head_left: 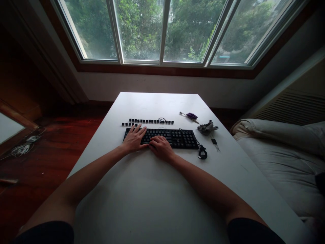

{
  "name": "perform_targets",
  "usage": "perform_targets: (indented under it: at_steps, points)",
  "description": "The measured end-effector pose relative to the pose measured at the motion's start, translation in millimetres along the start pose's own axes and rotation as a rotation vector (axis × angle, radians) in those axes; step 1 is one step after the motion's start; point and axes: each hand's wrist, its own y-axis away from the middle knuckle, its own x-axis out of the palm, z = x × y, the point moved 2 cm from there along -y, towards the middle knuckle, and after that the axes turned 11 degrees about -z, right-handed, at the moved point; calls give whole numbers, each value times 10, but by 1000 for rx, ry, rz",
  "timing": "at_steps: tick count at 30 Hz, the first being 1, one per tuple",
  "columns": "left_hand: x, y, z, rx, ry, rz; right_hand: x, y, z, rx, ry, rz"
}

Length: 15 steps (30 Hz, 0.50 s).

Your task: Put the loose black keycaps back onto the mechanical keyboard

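Note:
A black keyboard (181, 137) lies on the white table, with its coiled cable (202, 152) at the right end. My left hand (133, 139) rests flat over the keyboard's left part, fingers spread. Close beside it, my right hand (161, 147) is at the front edge of the keys, fingers bent and drawn together; whatever they may hold is hidden. Loose black keycaps (149, 121) stand in two rows behind the keyboard. A small dark item with a wire loop (161, 120) lies among them.
On the table's right side lie a purple-headed brush (191, 116), a crumpled grey cloth (207, 127) and a small black item with a pale tip (214, 142). A padded grey seat (279, 162) borders the table's right edge. Windows face me beyond the white table (157, 200).

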Motion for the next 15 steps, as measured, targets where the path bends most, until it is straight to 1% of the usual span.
perform_targets:
  at_steps: [5, 8, 10, 13, 15]
  points:
    - [52, 42, 15, 36, 19, -17, -24, -3, -29, 45, 12, -45]
    - [68, 27, 91, 21, 33, -44, -43, -6, -65, 90, 45, -75]
    - [54, -34, 191, -33, 39, -82, -46, -4, -84, 111, 63, -82]
    - [31, -188, 417, -141, 38, -142, -38, 1, -98, 121, 75, -75]
    - [47, -308, 591, -210, 16, -137, -33, 3, -100, 122, 76, -67]
